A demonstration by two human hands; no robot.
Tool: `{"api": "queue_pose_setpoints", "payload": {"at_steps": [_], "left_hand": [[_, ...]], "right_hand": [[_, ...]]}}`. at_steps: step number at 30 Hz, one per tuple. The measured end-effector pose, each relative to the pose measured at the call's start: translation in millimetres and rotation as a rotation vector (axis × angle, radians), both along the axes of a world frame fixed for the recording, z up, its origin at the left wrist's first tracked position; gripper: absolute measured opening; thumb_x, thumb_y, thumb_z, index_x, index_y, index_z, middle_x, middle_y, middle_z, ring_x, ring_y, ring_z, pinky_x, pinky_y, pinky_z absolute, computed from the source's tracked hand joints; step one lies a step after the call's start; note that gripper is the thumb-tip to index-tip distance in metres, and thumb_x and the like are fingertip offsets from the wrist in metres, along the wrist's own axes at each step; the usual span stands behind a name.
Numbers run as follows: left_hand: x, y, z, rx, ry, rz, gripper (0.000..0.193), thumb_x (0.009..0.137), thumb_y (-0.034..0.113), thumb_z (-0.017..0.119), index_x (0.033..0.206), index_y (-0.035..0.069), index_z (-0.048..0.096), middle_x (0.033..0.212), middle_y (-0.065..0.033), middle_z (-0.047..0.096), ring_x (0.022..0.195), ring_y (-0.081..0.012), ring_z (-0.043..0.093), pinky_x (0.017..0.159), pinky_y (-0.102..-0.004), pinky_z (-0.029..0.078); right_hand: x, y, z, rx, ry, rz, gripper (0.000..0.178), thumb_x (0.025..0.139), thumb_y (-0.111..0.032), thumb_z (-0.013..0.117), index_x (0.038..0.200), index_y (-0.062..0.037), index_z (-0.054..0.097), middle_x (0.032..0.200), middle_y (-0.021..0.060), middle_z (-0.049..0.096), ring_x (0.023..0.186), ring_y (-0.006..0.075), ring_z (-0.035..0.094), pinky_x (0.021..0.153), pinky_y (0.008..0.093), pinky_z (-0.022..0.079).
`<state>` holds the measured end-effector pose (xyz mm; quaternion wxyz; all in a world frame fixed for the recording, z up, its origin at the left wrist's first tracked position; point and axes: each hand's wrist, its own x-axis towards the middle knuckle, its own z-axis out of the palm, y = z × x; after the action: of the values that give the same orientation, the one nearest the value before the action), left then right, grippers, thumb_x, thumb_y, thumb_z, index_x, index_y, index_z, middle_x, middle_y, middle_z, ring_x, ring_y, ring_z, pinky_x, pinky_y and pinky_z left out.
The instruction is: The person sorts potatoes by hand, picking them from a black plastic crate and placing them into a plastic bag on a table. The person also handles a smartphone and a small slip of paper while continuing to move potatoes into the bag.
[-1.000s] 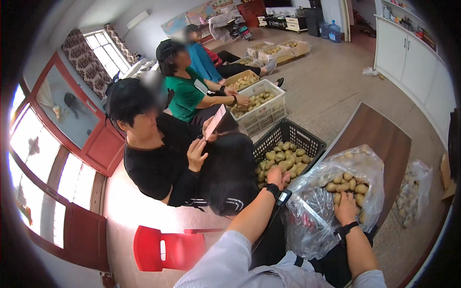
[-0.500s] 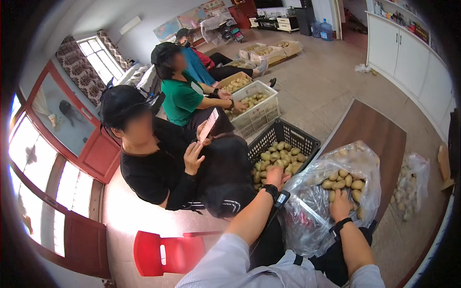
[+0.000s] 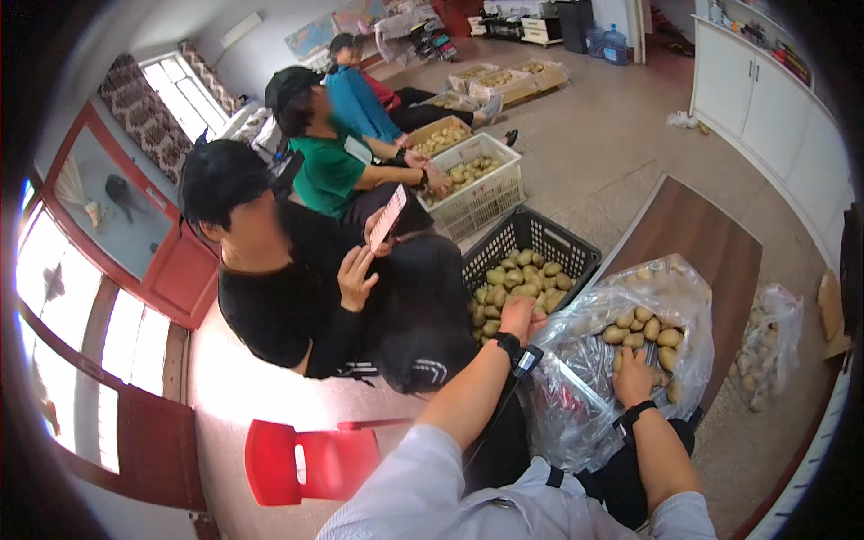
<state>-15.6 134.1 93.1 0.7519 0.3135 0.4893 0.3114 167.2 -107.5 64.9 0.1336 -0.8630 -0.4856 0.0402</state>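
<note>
My left hand (image 3: pixel 519 319) is over the near right corner of a black slatted crate (image 3: pixel 585 258) full of brownish-green kiwifruit (image 3: pixel 517 274). Its fingers are curled, and what they hold, if anything, is hidden. My right hand (image 3: pixel 634 378) reaches into a clear plastic bag (image 3: pixel 576 378) in front of me. Its fingertips close round a kiwifruit (image 3: pixel 634 340) at the edge of a small pile in the bag. Each wrist wears a black band.
The bag rests partly on a brown board (image 3: pixel 693 236). Another bag of fruit (image 3: pixel 765 351) lies on the floor at right. To my left, a person in black (image 3: pixel 297 288) holds a phone (image 3: pixel 388 218), near a red chair (image 3: pixel 333 463). Beyond, people sort fruit at a white crate (image 3: pixel 481 202).
My left hand has drawn slightly back from the fruit toward the crate's near right corner. My right hand has shifted a little up among the fruit in the bag.
</note>
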Motion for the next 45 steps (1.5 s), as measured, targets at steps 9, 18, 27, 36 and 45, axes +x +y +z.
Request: {"api": "queue_pose_setpoints", "payload": {"at_steps": [9,18,27,36,45], "left_hand": [[9,-12,14,0.094,0.017,-0.099,0.027,0.092,0.017,0.055,0.112,0.001,0.046,0.095,-0.0082,0.049,0.069,-0.0237,0.061,0.06,-0.0376,0.057],[8,-15,14,0.073,0.035,-0.168,0.009,0.089,0.014,0.052,0.091,0.007,0.048,0.083,-0.0039,0.049,0.063,-0.0178,0.061,0.055,-0.0342,0.056],[15,-22,21,0.077,0.095,-0.294,0.027,0.091,0.019,0.053,0.112,0.004,0.049,0.098,-0.0064,0.052,0.065,-0.0188,0.06,0.053,-0.0325,0.054],[17,-36,22,0.073,0.118,-0.567,0.042,0.092,0.032,0.059,0.121,0.005,0.047,0.107,-0.0095,0.053,0.062,-0.0182,0.062,0.05,-0.0314,0.052],[33,-67,53,0.018,0.03,-0.929,0.047,0.093,0.045,0.056,0.121,0.008,0.052,0.111,-0.0116,0.062,0.062,-0.0147,0.065,0.051,-0.0279,0.052]], "right_hand": [[0,-8,1,-0.034,-0.008,-0.034,0.058,0.07,-0.014,0.077,0.118,-0.0108,0.046,0.113,0.0174,0.05,0.092,0.0401,0.061,0.074,0.0473,0.052],[-6,-2,0,-0.142,0.095,-0.056,0.062,0.069,-0.012,0.075,0.123,-0.0103,0.044,0.115,0.0189,0.048,0.096,0.0381,0.061,0.078,0.0443,0.053],[16,5,-18,0.215,0.402,-0.154,0.049,0.071,-0.015,0.07,0.114,-0.0057,0.049,0.109,0.022,0.06,0.099,0.0435,0.059,0.085,0.0465,0.048],[0,12,23,0.369,1.189,-0.168,0.032,0.089,-0.023,0.063,0.112,-0.0043,0.053,0.081,0.0069,0.062,0.054,0.012,0.054,0.045,0.0259,0.043],[-19,21,48,0.359,1.243,0.055,0.022,0.098,-0.025,0.051,0.106,-0.0046,0.053,0.07,0.0024,0.059,0.05,0.0079,0.049,0.045,0.0218,0.038]]}}
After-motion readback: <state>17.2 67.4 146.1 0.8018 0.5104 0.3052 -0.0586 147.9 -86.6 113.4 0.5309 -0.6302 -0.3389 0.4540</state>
